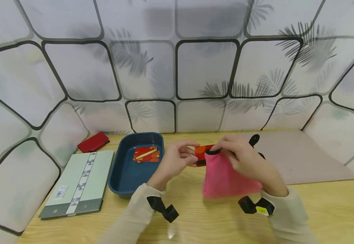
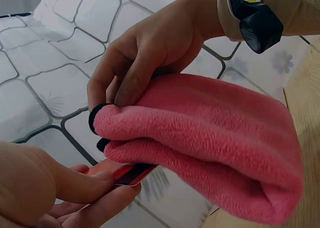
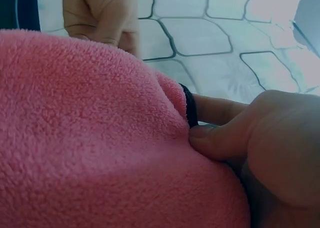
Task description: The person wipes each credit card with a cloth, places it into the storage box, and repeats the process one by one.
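Observation:
My left hand pinches a red card with a black stripe between thumb and fingers. The card's far end meets the black-edged mouth of a pink plush cloth piece, and part of it is hidden there. It looks layered like a pouch; whether it is sewn or only folded I cannot tell. My right hand grips its black trim, thumb on the outside, as the right wrist view shows. Seen from the left wrist, the card sits just under the lower pink layer. A black loop shows beyond the right hand.
Left of the hands stands a blue basin with several red-and-gold cards inside. A pale green folder lies further left, with a red wallet-like item behind it. A greyish-pink mat covers the table's right rear.

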{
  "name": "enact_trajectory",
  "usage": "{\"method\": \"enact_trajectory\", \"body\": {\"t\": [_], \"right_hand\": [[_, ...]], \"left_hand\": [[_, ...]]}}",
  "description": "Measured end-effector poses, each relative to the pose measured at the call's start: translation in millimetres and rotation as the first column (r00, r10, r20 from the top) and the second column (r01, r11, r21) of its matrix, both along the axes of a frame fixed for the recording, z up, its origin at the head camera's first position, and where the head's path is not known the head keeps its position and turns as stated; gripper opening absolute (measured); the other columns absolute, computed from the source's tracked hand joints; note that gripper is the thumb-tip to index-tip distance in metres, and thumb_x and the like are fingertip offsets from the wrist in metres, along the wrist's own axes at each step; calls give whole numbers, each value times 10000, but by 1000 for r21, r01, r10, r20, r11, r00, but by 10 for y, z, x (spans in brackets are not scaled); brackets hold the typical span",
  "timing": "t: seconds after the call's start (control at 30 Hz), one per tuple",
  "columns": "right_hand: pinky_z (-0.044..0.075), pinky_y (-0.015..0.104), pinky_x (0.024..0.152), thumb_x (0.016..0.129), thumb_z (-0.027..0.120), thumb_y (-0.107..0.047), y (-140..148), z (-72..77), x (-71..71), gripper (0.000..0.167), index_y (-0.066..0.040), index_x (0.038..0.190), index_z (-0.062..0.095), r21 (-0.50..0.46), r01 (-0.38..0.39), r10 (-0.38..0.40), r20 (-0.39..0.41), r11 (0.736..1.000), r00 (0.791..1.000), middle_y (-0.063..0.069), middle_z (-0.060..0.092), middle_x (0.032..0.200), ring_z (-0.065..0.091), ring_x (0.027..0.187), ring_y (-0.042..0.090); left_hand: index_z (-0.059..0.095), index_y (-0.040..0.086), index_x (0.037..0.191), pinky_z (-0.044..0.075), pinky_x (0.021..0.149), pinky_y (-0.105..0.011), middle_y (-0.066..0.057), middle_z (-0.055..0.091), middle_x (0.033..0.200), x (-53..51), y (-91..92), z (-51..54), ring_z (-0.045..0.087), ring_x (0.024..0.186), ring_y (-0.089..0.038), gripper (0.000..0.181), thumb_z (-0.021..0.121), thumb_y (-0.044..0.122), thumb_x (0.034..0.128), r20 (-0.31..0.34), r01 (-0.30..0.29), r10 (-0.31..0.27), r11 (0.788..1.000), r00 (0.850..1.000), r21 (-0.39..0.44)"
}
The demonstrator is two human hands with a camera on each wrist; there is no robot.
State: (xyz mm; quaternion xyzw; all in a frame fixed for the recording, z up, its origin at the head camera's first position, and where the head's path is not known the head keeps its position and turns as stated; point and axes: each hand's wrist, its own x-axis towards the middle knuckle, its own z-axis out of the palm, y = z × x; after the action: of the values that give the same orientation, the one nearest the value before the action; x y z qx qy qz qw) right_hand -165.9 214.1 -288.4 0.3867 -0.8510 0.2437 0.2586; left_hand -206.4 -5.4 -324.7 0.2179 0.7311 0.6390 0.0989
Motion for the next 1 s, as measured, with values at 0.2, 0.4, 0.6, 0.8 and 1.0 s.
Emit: {"method": "enact_trajectory", "body": {"t": [0.2, 0.4, 0.6, 0.8, 1.0], "right_hand": [[491, 286, 676, 759, 561, 237, -59, -62, -10, 423, -110, 935, 725, 0, -3, 3, -40, 1000, 999, -9, 633, 886, 593, 820, 145], [460, 327, 732, 753, 578, 214, -135, -121, -10, 414, -134, 920, 726, 12, -10, 11, -58, 1000, 998, -28, 632, 882, 601, 834, 145], [472, 296, 709, 776, 573, 194, -158, -140, -10, 393, -128, 938, 728, 22, 4, -3, -32, 1000, 999, -31, 620, 885, 588, 827, 139], [494, 262, 664, 753, 554, 235, -103, -143, -44, 405, -81, 939, 726, 14, 0, 0, -36, 1000, 999, -10, 624, 867, 600, 795, 126], [511, 308, 695, 797, 566, 196, -41, -110, -66, 375, -100, 959, 729, 28, 46, -47, 11, 999, 999, -14, 644, 908, 620, 825, 147]], "left_hand": [[624, -3, 1220, 605, 688, -357, -237, 682, 945, 19, 51, -2, 715, 770, -236, 412, 631, -144, 833, 3, 69, -69, 997, 998, 33], [622, -20, 1204, 605, 688, -364, -248, 681, 945, 22, 27, -20, 712, 742, -237, 392, 599, -162, 839, -18, 119, -118, 993, 993, 18], [621, -24, 1195, 605, 678, -354, -252, 678, 940, 30, 20, -15, 709, 727, -234, 388, 575, -173, 840, -20, 121, -121, 993, 992, 9], [614, -31, 1190, 603, 663, -331, -227, 665, 914, 32, 18, -12, 695, 713, -205, 371, 582, -155, 842, -36, 119, -119, 993, 992, -8], [591, -30, 1205, 597, 678, -315, -161, 598, 868, 22, -41, 2, 647, 654, -143, 357, 591, -120, 860, -17, 99, -99, 995, 995, -8]]}}
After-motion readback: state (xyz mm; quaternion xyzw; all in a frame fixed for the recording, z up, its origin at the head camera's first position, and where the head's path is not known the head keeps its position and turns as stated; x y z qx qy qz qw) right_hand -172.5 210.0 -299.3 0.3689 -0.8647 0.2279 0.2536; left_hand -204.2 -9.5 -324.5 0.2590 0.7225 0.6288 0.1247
